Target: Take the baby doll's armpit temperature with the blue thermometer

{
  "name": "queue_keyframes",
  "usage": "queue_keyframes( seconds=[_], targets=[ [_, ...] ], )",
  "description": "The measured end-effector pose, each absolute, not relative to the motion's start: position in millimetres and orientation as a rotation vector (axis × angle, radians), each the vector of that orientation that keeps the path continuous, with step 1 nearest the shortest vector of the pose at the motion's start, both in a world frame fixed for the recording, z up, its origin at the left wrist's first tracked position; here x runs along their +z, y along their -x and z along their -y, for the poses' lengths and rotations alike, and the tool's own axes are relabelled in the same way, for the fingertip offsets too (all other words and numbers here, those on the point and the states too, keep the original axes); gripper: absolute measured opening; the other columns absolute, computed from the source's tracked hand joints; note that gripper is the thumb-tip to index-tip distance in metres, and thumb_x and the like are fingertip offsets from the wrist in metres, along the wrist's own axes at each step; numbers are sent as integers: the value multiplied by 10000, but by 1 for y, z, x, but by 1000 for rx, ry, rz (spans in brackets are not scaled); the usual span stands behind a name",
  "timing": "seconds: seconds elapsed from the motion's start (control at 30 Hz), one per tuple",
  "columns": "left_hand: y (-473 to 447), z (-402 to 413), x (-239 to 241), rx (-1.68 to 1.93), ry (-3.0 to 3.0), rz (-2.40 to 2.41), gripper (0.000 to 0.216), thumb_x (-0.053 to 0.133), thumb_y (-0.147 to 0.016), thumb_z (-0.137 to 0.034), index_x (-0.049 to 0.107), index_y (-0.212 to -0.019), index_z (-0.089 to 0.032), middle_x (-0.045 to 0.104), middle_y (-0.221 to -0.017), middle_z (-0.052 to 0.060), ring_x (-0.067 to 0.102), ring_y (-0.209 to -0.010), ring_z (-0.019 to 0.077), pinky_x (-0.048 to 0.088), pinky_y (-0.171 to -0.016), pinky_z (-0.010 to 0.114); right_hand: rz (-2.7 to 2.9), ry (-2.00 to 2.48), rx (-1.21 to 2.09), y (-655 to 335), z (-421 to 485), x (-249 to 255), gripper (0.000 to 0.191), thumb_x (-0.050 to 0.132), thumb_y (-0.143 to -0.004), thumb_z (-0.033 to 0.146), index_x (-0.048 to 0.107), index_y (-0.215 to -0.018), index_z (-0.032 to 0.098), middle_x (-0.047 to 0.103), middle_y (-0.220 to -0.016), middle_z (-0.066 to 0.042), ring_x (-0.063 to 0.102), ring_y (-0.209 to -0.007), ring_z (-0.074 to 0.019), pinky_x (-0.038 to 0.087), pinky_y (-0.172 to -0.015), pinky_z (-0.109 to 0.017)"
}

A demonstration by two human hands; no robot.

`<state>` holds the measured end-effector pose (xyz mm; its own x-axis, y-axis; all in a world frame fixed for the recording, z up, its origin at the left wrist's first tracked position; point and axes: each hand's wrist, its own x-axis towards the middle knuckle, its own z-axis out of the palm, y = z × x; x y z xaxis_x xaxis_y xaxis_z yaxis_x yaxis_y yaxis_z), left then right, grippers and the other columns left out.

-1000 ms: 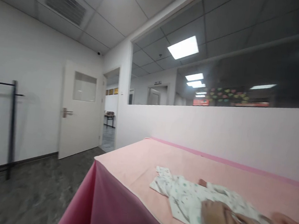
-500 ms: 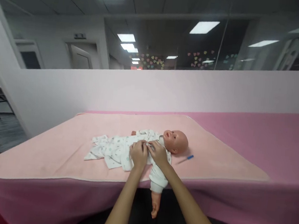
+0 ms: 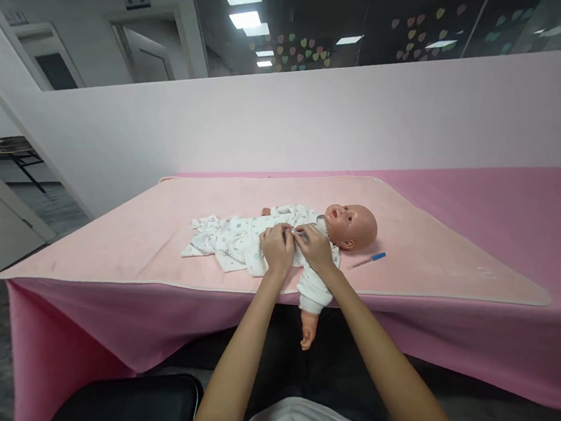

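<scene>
A baby doll [image 3: 353, 225] lies on its back on a light pink blanket [image 3: 170, 226], head to the right. It wears a white printed romper [image 3: 235, 240]. My left hand [image 3: 277, 248] and my right hand [image 3: 314, 248] both rest on the doll's chest, fingers pinched on the romper's front where the two sides meet. One doll arm [image 3: 310, 309] hangs over the table's near edge.
A blue-capped pen [image 3: 367, 260] lies on the blanket right of the doll's head. The table wears a darker pink cloth [image 3: 533, 215] and stands against a low white wall. A dark chair seat [image 3: 133, 405] is at lower left; a doorway is at far left.
The camera swung from the room's door side to face the table and then tipped lower. Both hands have stayed on the doll's chest.
</scene>
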<state>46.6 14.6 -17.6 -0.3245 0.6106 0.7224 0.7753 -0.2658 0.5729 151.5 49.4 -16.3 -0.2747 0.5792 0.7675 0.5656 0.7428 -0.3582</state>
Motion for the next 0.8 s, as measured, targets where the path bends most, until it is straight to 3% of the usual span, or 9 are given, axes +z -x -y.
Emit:
queue_keyframes(
  seconds=[0.8],
  targets=[
    [-48,-13,-19,-1695,1744,1846,171,404,-847,-221,572,-881,-211,635,-892,30,537,-890,179,331,-857,339,1938,862,15,-151,-52,-21,226,427,-879,348,582,-893,183,640,-869,-58,578,-815,-184,424,-721,-281]
  ],
)
